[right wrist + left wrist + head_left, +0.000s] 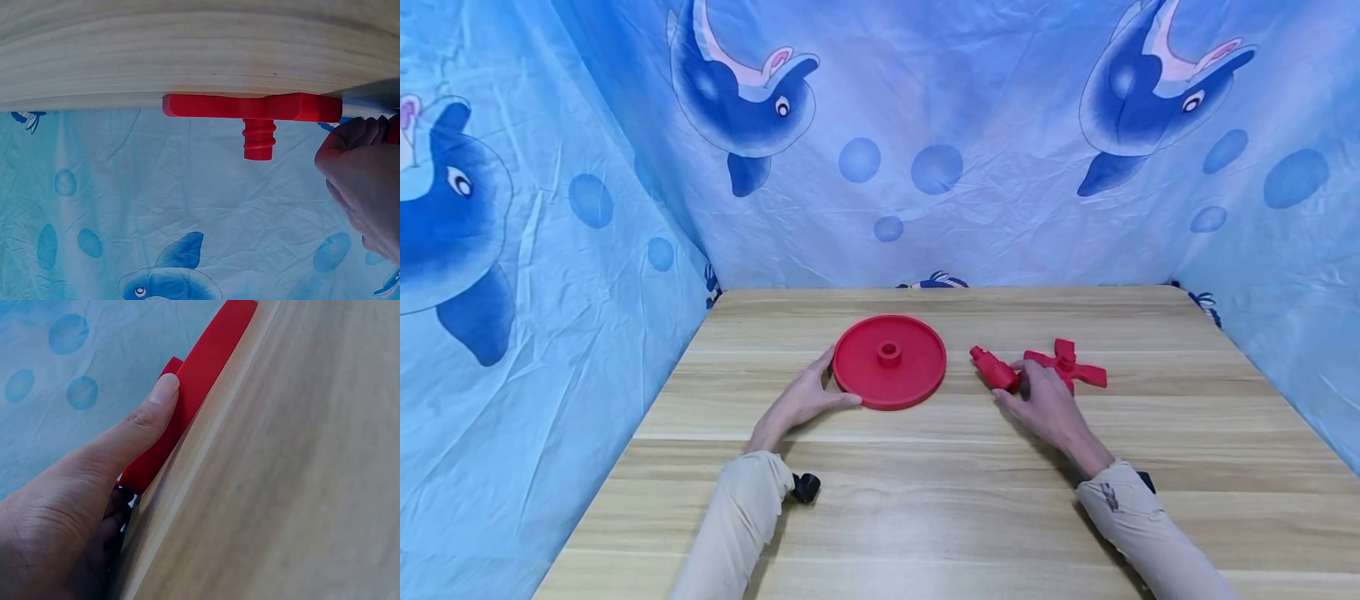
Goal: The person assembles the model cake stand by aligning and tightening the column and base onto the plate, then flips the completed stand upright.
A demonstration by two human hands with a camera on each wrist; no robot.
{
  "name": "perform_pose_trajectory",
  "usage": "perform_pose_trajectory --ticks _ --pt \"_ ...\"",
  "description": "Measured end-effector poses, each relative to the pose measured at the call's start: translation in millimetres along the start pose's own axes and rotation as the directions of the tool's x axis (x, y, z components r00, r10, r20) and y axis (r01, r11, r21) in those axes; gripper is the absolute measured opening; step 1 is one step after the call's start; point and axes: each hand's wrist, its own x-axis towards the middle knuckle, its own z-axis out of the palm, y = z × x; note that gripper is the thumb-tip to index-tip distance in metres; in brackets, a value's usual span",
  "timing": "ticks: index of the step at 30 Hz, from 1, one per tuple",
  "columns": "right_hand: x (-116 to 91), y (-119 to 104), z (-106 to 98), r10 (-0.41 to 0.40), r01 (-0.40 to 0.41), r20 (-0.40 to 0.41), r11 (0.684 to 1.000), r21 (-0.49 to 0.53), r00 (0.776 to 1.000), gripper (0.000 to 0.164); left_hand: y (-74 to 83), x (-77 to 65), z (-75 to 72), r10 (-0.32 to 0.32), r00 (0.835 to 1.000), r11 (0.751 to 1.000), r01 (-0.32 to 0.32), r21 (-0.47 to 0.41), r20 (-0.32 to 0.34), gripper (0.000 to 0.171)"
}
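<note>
A round red tray-like disc [917, 371] with a raised rim and a short hollow hub [889, 358] lies flat on the table. My left hand [805, 397] grips its left edge, thumb at the front rim and fingers round the far side. The left wrist view has the thumb [164, 390] against the rim. To the disc's right, my right hand [1045, 404] holds a red cylindrical piece [994, 369] with a narrower stepped end, tilted up-left. Just beyond that hand lies a red cross-shaped piece [1086, 374]; its threaded stem [259, 140] shows in the right wrist view.
The wood-grained table [925, 508] carries these red pieces. Blue dolphin-print cloth [985, 225] hangs behind it and along both sides. A small black device [806, 488] sits at the left wrist.
</note>
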Motion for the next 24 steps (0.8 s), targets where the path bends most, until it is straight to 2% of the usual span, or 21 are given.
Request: perform_pose_trajectory --ticks 6,15,24 --pt "0.1 -1.5 0.5 -0.02 0.021 -0.04 0.999 0.026 0.999 0.06 0.6 -0.4 -0.4 -0.001 1.0 1.0 0.001 0.006 -0.001 0.121" --pt "0.6 -4.6 0.1 -0.103 0.115 -0.136 0.99 0.084 0.985 0.053 0.1 -0.4 -1.1 0.004 1.0 1.0 -0.004 0.003 0.004 0.12" --pt "6.6 -10.2 -7.1 -0.21 0.238 -0.235 0.967 0.095 0.949 0.05 0.1 -0.6 -1.3 0.0 1.0 1.0 0.0 0.012 -0.001 0.121"
